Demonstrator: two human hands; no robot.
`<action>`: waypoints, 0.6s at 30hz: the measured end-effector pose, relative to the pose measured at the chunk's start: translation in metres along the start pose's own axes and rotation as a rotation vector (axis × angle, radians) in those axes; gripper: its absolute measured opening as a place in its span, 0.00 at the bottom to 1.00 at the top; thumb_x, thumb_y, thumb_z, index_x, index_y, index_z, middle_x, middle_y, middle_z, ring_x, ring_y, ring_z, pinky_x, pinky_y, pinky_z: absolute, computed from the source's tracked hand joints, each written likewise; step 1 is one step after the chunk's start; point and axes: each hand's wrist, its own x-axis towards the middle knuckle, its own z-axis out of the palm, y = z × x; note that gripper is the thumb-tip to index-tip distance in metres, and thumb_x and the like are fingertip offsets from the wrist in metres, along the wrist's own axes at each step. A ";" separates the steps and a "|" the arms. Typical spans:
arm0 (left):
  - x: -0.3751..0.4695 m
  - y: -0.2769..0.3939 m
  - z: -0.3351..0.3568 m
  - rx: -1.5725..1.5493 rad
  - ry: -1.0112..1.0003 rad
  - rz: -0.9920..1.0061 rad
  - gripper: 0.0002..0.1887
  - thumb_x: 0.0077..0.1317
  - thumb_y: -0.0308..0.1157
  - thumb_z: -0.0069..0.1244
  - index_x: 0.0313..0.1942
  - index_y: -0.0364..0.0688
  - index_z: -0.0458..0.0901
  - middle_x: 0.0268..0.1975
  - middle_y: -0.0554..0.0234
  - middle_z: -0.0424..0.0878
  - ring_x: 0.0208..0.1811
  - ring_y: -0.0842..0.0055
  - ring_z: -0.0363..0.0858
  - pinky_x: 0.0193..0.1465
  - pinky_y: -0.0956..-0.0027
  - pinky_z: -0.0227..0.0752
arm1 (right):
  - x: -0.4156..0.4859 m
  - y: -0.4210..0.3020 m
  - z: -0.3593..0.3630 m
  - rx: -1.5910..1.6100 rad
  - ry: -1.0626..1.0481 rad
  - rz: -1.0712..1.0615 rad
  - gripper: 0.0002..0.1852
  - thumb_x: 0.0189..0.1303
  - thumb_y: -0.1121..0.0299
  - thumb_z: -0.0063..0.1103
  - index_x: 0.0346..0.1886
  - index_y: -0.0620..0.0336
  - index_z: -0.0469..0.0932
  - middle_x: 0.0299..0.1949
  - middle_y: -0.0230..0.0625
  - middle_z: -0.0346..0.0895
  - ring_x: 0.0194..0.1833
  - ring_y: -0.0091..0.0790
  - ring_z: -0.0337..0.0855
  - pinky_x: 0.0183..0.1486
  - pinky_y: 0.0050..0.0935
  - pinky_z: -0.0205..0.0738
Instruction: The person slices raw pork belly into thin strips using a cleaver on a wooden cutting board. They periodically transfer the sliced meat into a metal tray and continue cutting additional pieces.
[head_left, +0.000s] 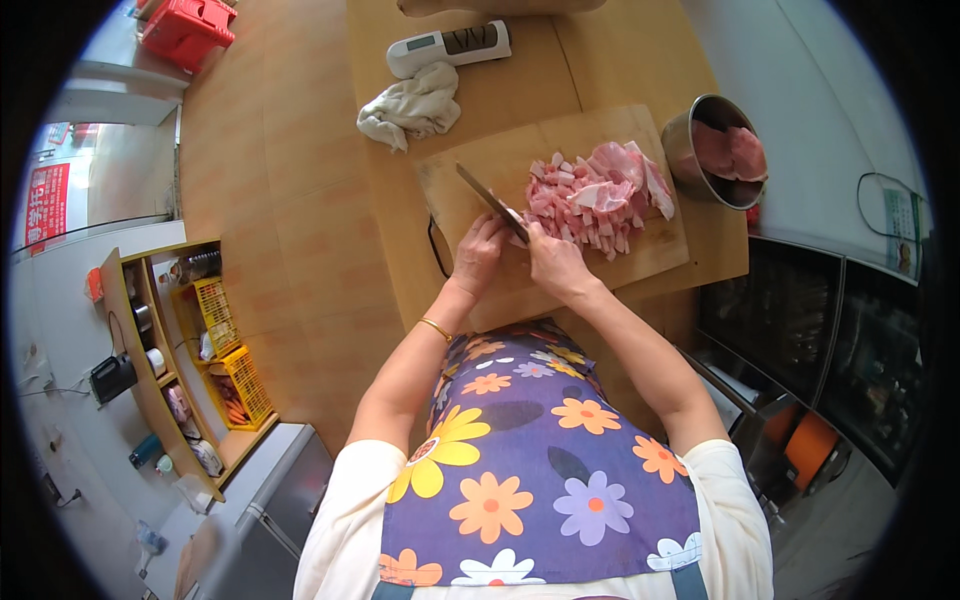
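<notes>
My right hand (559, 264) grips a knife (486, 193), its blade slanting up and left over a wooden cutting board (480, 304). Just left of the blade is my left hand (478, 255), its fingers curled on a small piece of raw meat (517, 241) that is mostly hidden by the hands and knife. Beyond my right hand lies a heap of diced raw meat (559, 199) on the board. Larger slices of meat (616, 169) rest on the heap's right side.
Right of the board, a metal pot (681, 146) leans with big meat pieces (727, 152) inside. A crumpled cloth (411, 109) and a white handheld device with a small display (448, 49) lie on the wooden table (517, 82). The board's black handle (436, 247) faces left.
</notes>
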 end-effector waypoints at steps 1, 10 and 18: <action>0.002 0.000 -0.001 0.007 0.001 0.011 0.11 0.53 0.20 0.55 0.39 0.36 0.84 0.45 0.56 0.83 0.51 0.58 0.80 0.55 0.62 0.76 | -0.006 0.003 -0.002 -0.017 -0.024 0.037 0.11 0.60 0.77 0.47 0.46 0.67 0.64 0.26 0.58 0.79 0.31 0.62 0.83 0.34 0.56 0.77; 0.001 0.001 -0.024 -0.069 0.064 -0.085 0.12 0.53 0.18 0.54 0.39 0.37 0.84 0.42 0.57 0.81 0.46 0.60 0.79 0.50 0.63 0.77 | -0.052 0.021 -0.029 -0.026 -0.073 -0.020 0.09 0.61 0.76 0.48 0.43 0.66 0.64 0.23 0.56 0.78 0.29 0.61 0.82 0.31 0.55 0.76; -0.003 -0.002 -0.008 -0.055 0.015 -0.077 0.10 0.51 0.22 0.52 0.36 0.37 0.83 0.41 0.56 0.80 0.45 0.62 0.79 0.48 0.64 0.77 | -0.006 -0.004 -0.004 -0.007 -0.054 0.007 0.10 0.58 0.79 0.47 0.44 0.66 0.64 0.25 0.59 0.79 0.31 0.62 0.83 0.35 0.55 0.78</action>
